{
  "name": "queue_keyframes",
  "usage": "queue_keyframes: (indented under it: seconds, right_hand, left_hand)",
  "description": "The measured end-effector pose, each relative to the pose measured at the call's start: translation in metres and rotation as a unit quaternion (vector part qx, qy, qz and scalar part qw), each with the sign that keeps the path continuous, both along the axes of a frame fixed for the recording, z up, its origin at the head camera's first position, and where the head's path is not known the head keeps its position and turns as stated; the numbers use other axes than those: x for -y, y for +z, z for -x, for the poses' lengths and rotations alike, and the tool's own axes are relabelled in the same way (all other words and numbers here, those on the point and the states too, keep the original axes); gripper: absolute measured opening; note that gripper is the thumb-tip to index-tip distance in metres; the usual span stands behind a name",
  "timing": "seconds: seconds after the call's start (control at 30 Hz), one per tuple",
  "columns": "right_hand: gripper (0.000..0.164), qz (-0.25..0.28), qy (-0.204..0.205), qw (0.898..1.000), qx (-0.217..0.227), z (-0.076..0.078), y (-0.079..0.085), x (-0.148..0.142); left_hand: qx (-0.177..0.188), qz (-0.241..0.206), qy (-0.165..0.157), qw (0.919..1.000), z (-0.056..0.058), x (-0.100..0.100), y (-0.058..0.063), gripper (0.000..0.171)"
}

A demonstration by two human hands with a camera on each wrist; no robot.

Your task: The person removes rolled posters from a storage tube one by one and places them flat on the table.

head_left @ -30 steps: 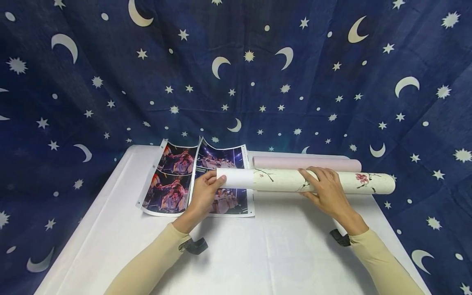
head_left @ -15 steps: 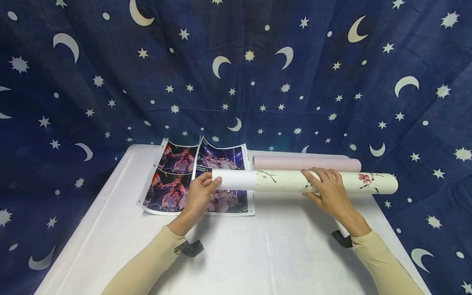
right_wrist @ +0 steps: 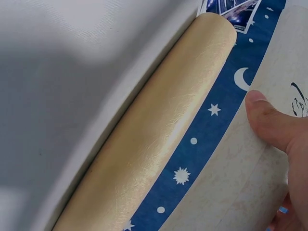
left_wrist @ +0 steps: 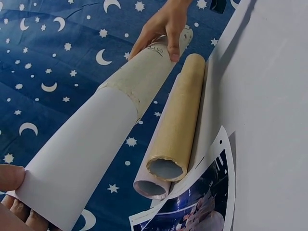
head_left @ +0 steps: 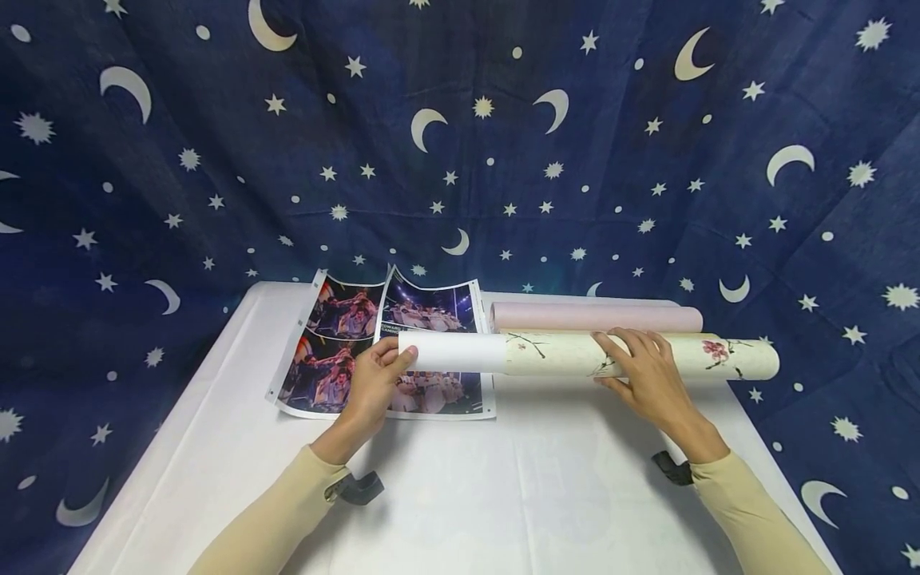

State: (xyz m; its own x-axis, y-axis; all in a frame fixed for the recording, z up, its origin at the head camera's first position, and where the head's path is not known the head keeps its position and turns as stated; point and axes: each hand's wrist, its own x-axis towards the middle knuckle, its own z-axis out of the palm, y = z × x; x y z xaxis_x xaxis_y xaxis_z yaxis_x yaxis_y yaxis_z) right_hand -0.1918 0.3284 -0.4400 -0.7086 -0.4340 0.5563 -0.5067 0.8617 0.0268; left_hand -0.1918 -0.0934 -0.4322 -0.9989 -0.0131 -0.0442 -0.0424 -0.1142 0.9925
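In the head view a cream wallpaper roll [head_left: 553, 355] with printed branches and red blossoms is held level above the table. From its left end sticks out a white paper roll [head_left: 460, 352]. My left hand [head_left: 370, 387] pinches the outer end of the white roll, thumb on the near side; the left wrist view shows the thumb [left_wrist: 10, 177] on the paper and the fingers beneath. Over the middle of the wallpaper roll curves my right hand [head_left: 647, 375], gripping it from above. The white roll's inner end is hidden inside the wallpaper roll.
Behind lie a pink roll [head_left: 596, 317] and a gold roll [left_wrist: 179, 115], side by side on the white table [head_left: 503, 495]. Curling photo posters [head_left: 338, 347] rest at the back left, partly under the white roll in view. A blue star-and-moon curtain [head_left: 460, 144] hangs behind.
My left hand has moved left, drawing a longer stretch of the white roll out of the wallpaper roll. The right hand and the wallpaper roll have shifted slightly right.
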Motion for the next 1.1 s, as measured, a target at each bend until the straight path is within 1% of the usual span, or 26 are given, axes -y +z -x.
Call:
queue_keyframes:
  seconds: [0.23,0.4,0.63,0.93,1.1]
  right_hand:
    - [0.076,-0.001,0.006,1.0,0.001,0.0,0.002,-0.002]
    - [0.076,-0.002,0.009,1.0,0.003,0.0,0.002,-0.003]
    - [0.078,-0.01,0.004,1.0,0.011,-0.001,-0.004,-0.006]
    - [0.079,-0.004,0.005,1.0,0.009,0.0,-0.005,-0.009]
    - [0.079,-0.004,0.004,1.0,0.008,-0.001,-0.006,-0.012]
  left_hand:
    - [-0.002,-0.008,0.009,0.9999,-0.002,0.006,0.001,0.03]
    - [0.0,-0.003,0.019,0.9998,-0.003,0.014,0.0,0.03]
    - [0.008,0.019,0.027,0.9994,-0.006,0.024,0.0,0.032]
    - [0.011,0.034,0.032,0.9988,-0.009,0.035,0.001,0.035]
    - [0.013,0.047,0.038,0.9981,-0.011,0.042,0.003,0.036]
